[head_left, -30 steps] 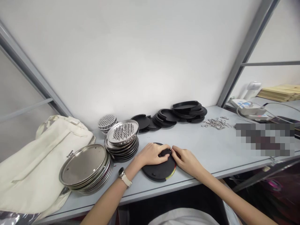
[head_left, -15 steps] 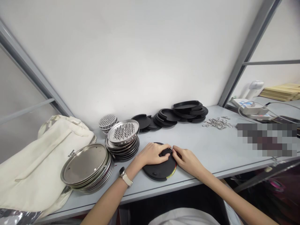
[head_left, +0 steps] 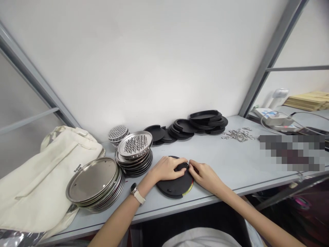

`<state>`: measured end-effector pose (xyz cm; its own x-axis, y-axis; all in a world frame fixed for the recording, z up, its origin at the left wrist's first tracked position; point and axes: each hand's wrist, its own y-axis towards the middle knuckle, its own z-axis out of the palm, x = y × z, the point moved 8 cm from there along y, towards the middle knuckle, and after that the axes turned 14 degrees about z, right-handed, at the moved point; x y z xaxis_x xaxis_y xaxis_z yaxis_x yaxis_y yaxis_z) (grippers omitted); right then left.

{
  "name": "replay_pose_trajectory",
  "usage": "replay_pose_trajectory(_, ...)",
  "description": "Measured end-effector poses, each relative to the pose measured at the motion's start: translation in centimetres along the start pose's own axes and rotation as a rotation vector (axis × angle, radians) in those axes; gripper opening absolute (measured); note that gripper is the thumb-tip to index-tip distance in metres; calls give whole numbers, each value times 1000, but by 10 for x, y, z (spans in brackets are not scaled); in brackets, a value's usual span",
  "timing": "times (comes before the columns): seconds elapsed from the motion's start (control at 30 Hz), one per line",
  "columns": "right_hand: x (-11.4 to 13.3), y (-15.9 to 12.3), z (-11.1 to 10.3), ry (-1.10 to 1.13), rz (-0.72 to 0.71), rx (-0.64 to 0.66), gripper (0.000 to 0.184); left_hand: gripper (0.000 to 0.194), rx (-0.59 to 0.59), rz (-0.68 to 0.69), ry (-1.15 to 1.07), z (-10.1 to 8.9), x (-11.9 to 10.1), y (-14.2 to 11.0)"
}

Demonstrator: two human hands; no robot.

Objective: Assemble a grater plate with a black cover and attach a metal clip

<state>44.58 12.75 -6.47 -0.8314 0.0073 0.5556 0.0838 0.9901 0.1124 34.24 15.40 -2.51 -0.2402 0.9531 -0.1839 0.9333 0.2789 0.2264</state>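
A black round disc (head_left: 177,187) lies flat near the table's front edge, with a strip of yellow and red showing along its right rim. My left hand (head_left: 168,168) rests over its upper part, fingers bent round toward its far right edge and holding it. At that same edge my right hand (head_left: 202,173) is closed in a pinch, its fingertips almost touching those of my left. A small shiny metal bit shows between the fingertips; its shape is too covered to tell.
Left stand stacked round metal plates (head_left: 94,180), round metal graters (head_left: 135,144) and a cream cloth bag (head_left: 51,178). Along the wall lie piled black round holders (head_left: 185,126). A heap of small metal clips (head_left: 238,135) is at the right. Boxed devices with cables (head_left: 276,120) stand farther right.
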Motion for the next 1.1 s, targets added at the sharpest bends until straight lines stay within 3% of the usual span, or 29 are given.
replay_pose_trajectory(1.1,0,-1,1,-51,-17,-7,27,34,-21,18,-23,2,2,0)
